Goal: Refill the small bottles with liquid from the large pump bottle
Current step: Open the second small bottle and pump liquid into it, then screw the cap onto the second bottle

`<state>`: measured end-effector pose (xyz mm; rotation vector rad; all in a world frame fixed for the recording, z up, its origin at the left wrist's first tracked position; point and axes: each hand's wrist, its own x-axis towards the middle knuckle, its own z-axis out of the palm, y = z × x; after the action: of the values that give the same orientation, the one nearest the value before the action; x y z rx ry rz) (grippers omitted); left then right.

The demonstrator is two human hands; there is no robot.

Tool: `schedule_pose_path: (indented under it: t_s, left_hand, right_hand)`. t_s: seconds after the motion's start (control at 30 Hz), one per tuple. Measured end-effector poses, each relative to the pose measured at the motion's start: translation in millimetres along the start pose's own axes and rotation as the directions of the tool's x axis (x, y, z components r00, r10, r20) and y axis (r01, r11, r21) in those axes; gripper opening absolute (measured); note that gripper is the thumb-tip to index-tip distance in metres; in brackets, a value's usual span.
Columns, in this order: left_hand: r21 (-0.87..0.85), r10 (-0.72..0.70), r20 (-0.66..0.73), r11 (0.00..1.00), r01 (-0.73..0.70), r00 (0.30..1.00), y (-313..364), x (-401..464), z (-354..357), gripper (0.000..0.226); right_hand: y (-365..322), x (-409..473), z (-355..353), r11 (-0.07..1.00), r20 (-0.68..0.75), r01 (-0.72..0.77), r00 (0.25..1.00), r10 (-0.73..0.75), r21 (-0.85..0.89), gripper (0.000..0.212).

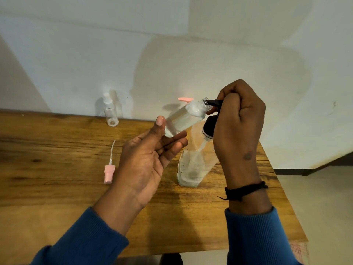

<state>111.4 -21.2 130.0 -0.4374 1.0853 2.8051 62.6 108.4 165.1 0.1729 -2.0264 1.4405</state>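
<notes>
My left hand (150, 155) holds a small clear bottle (184, 118) between thumb and fingers, tilted, its open neck pointing up to the right. Clear liquid and white foam fill much of it. The black nozzle (214, 102) of the large pump bottle (194, 163) reaches into that neck. My right hand (239, 119) is curled over the black pump head and covers most of it. The large bottle stands on the wooden table (57, 169) with a little liquid at its bottom.
A pink spray cap with a white dip tube (109, 172) lies on the table left of my left hand. Another small clear bottle with a white cap (110, 111) stands near the wall. A pink pump top (185, 99) shows behind the held bottle. The table's right edge is close.
</notes>
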Motion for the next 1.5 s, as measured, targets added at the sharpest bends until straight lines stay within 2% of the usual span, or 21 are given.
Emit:
schedule_pose_path:
  t_s: [0.47, 0.73, 0.87, 1.03, 1.23, 1.4, 1.5]
  left_hand:
    - [-0.079, -0.158, 0.057, 0.984, 0.162, 0.986, -7, 1, -5, 0.047]
    - [-0.135, -0.188, 0.057, 0.972, 0.194, 0.980, -7, 3, -8, 0.053]
    - [-0.170, -0.193, 0.056, 0.965, 0.200, 0.980, -6, 5, -7, 0.054]
    - [-0.223, -0.185, 0.071, 0.955, 0.197, 0.980, -2, 6, -7, 0.050]
    - [-0.245, -0.179, 0.076, 0.950, 0.193, 0.981, 1, 5, -6, 0.048]
    - [-0.234, -0.185, 0.074, 0.952, 0.198, 0.980, 2, 7, -7, 0.032]
    - [-0.235, -0.183, 0.080, 0.952, 0.197, 0.980, 3, 6, -6, 0.033]
  right_hand:
    - [-6, -1, -2, 0.998, -0.015, -0.042, 0.999, 0.043, 0.037, 0.027]
    - [-4, -1, -3, 0.994, -0.007, -0.089, 0.996, 0.090, 0.065, 0.026]
    - [-6, -1, -3, 0.998, -0.045, -0.054, 0.997, 0.056, 0.033, 0.025]
    - [-17, -1, -7, 0.994, -0.088, -0.071, 0.993, 0.078, 0.077, 0.018]
    - [-33, -4, -4, 0.996, 0.010, 0.027, 1.000, -0.026, -0.085, 0.018]
    - [-35, -9, 1, 0.976, 0.103, 0.072, 0.993, -0.051, -0.203, 0.024]
    - [-36, -9, 2, 0.969, 0.126, 0.085, 0.990, -0.057, -0.231, 0.024]
